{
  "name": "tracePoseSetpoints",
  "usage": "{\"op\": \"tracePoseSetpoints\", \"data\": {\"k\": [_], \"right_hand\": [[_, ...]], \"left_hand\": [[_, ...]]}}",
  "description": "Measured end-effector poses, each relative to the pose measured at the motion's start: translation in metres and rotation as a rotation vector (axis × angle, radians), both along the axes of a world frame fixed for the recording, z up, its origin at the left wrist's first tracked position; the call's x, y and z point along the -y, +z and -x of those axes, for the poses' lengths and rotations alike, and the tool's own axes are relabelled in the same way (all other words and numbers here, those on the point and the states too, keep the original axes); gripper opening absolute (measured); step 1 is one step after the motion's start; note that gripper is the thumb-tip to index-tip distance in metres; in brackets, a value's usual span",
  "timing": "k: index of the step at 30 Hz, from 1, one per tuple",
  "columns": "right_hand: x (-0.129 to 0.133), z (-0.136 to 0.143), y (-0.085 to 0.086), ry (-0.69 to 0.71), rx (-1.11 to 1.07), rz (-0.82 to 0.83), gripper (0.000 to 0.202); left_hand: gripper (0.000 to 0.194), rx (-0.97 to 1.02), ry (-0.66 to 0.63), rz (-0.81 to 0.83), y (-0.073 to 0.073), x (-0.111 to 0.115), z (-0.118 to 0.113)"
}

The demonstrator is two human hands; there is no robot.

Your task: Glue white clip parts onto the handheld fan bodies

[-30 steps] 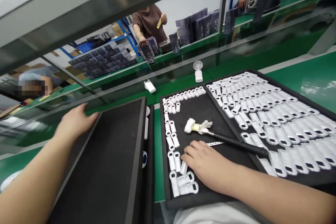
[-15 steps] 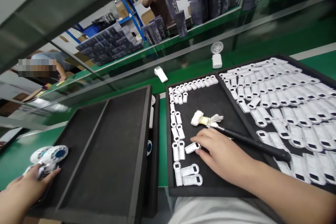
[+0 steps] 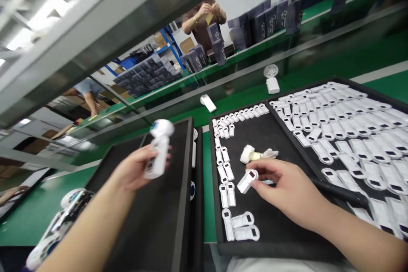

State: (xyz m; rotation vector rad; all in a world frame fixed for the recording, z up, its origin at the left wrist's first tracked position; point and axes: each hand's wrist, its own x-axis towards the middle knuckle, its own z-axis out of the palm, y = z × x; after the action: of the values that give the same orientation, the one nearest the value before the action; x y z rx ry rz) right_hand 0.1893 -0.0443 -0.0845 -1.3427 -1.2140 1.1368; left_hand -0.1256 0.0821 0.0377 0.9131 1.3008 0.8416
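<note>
Over the left black tray (image 3: 153,221), my left hand (image 3: 135,168) is closed around a white device (image 3: 159,155) with a round head at its top. My right hand (image 3: 270,178) pinches a small white cover (image 3: 247,180) with a dark window, just above the middle tray (image 3: 270,244). Beside that hand lies a white-headed tool (image 3: 251,154) with a black handle (image 3: 341,190), partly hidden by my right hand. Several similar white covers (image 3: 224,172) line the left side of the middle tray.
Many white covers (image 3: 360,148) fill the right tray. More round-headed devices (image 3: 72,204) sit at lower left. Two white pieces (image 3: 208,103) (image 3: 272,85) rest on the green surface behind the trays. Across the line, a person (image 3: 204,21) works among dark boxes (image 3: 242,32).
My left hand has moved right and up from the pile, now with a white device in it. My right hand has lifted the small cover off the tray. The camera view has shifted.
</note>
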Motion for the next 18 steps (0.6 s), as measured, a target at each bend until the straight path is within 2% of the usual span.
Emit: {"op": "tracePoseSetpoints", "data": {"k": [2, 4, 6, 8, 10, 12, 15, 18], "right_hand": [[0.000, -0.002, 0.003, -0.039, -0.122, 0.012, 0.032], [0.001, -0.005, 0.008, -0.101, -0.258, 0.003, 0.036], [0.002, -0.008, 0.013, -0.193, -0.413, -0.019, 0.040], [0.005, -0.010, 0.018, -0.273, -0.554, -0.048, 0.041], [0.006, -0.012, 0.021, -0.306, -0.638, -0.065, 0.041], [0.006, -0.013, 0.023, -0.319, -0.688, -0.053, 0.043], [0.003, -0.013, 0.024, -0.348, -0.733, -0.013, 0.051], [0.000, -0.009, 0.024, -0.351, -0.699, 0.008, 0.048]], "left_hand": [[0.044, 0.061, -0.129, 0.027, -0.015, 0.000, -0.051], [0.061, 0.205, -0.321, 0.070, -0.031, 0.005, -0.094], [0.078, 0.320, -0.471, 0.105, -0.042, 0.014, -0.128], [0.080, 0.357, -0.587, 0.126, -0.048, 0.025, -0.152], [0.063, 0.328, -0.661, 0.120, -0.048, 0.034, -0.167], [0.050, 0.306, -0.670, 0.092, -0.048, 0.039, -0.175], [0.062, 0.333, -0.637, 0.100, -0.050, 0.042, -0.179], [0.078, 0.323, -0.626, 0.053, -0.058, 0.045, -0.177]]}}
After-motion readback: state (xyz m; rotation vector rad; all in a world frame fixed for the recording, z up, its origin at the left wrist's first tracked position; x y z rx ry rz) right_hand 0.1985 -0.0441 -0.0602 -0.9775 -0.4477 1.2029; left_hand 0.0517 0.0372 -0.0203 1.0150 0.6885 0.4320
